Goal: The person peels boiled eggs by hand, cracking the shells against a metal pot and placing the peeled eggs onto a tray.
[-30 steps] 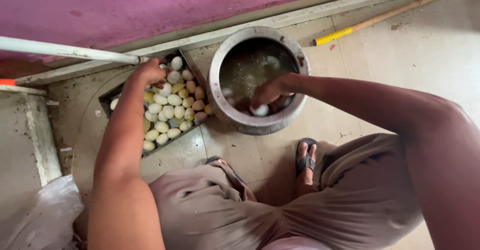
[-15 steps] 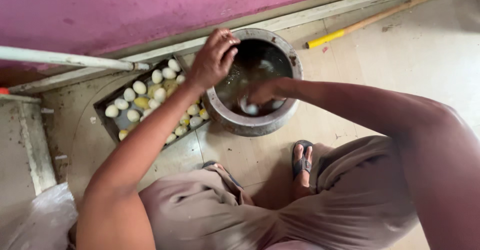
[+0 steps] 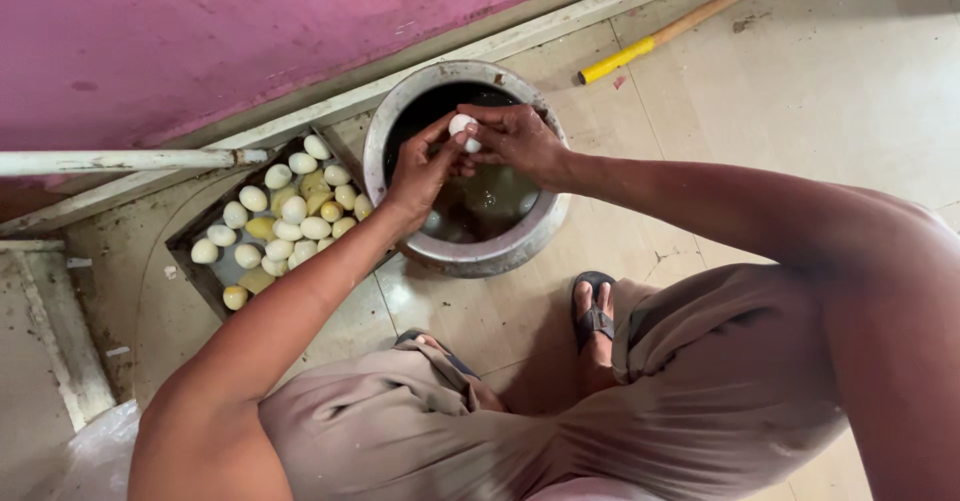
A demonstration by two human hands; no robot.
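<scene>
Over the mouth of the round metal pot (image 3: 470, 251), both hands meet on one white egg (image 3: 463, 126). The left hand (image 3: 425, 166) comes in from 8 o'clock and the right hand (image 3: 515, 141) from 3 o'clock; the fingers of each pinch the egg between them, above dark water.

Wet shell looks slippery, so a loose pinch could let the egg drop into the pot and crack against the metal. Too hard a squeeze might crush it just as well. An elbow swinging back toward 9 o'clock could knock the loose eggs in the tray.

That pot holds dark, murky liquid; whether more eggs lie under it I cannot tell. At 9 o'clock of it, on the floor (image 3: 860, 91), a shallow dark tray (image 3: 195, 271) carries about twenty pale and yellowish eggs (image 3: 290, 223), touching one another.
</scene>
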